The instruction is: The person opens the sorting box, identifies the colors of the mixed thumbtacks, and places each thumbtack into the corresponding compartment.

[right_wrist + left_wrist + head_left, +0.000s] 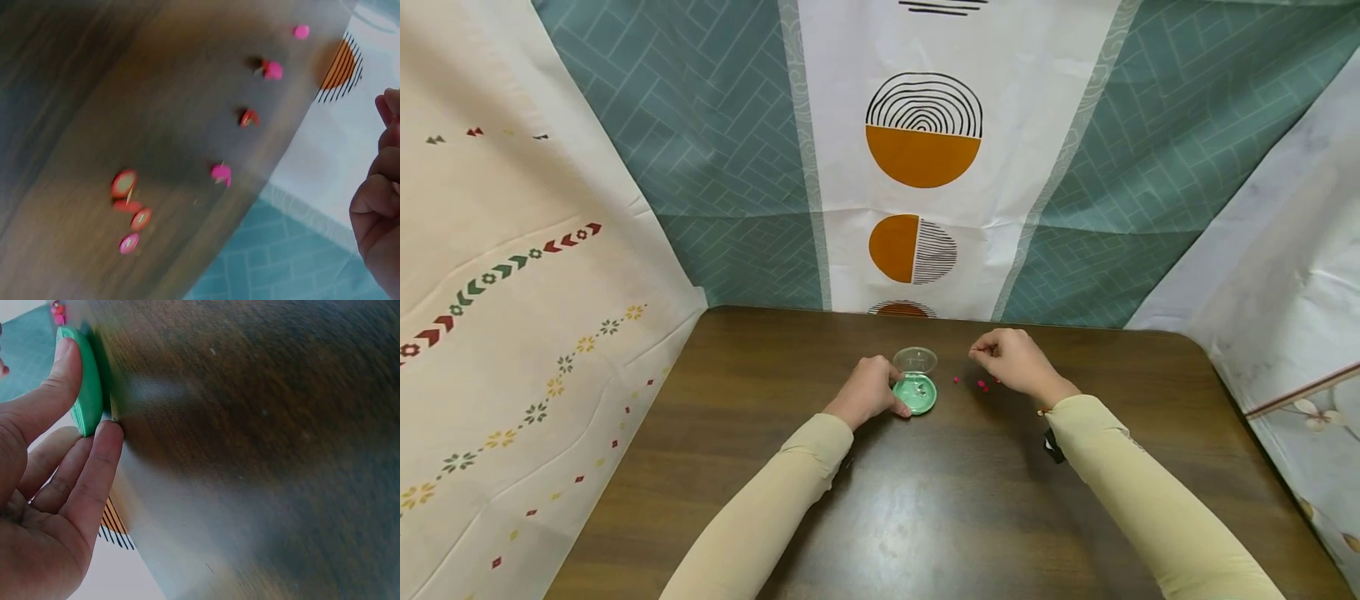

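My left hand (871,390) grips the rim of a small round green case (914,406), thumb on the near side and fingers round the left. Its clear lid (915,360) stands hinged up behind it. A few small silvery bits (921,389) lie inside. From the left wrist, the case (91,387) shows edge-on between thumb and fingers. My right hand (1013,360) hovers over the table to the right, fingers curled and fingertips brought together; I cannot tell whether a tack is pinched there. Several red and pink thumbtacks (141,218) lie scattered below it.
The brown wooden table (925,500) reaches a patterned cloth backdrop (745,208) at its far edge. One pink tack (957,380) lies between the case and my right hand. Cloth walls (1285,333) flank the table at both sides.
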Motion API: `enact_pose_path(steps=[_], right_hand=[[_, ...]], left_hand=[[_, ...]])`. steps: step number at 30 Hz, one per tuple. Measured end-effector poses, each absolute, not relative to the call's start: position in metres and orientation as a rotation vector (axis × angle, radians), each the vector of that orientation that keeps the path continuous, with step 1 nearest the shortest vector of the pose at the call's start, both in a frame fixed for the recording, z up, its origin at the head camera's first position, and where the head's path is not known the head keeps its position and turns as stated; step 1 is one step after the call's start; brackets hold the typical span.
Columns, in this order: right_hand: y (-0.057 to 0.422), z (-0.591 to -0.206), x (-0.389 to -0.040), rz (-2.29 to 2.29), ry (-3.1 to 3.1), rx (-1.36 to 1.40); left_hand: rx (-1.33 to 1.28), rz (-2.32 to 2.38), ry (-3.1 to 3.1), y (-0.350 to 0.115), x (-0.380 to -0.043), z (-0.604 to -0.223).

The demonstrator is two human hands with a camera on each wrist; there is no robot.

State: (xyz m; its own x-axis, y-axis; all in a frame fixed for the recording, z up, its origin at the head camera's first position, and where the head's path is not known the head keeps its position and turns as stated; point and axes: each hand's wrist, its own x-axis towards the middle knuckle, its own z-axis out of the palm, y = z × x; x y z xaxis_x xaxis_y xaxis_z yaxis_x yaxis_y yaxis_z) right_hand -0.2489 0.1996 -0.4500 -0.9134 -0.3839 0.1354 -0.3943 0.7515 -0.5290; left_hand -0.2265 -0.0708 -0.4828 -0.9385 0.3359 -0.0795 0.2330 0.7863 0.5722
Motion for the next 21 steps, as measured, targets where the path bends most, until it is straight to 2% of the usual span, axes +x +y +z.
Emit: enact_pose_path(steps=[9, 21], right_hand=[[0.218, -0.462, -0.247, 0.779, -3.082, 0.592], [0.219, -0.476, -0.247, 0.711, -3.195, 0.654]], left_hand=[[0.434, 0.872, 2.797, -0.070, -0.225, -0.482], [0.434, 0.862, 2.805, -0.069, -0.228, -0.484]])
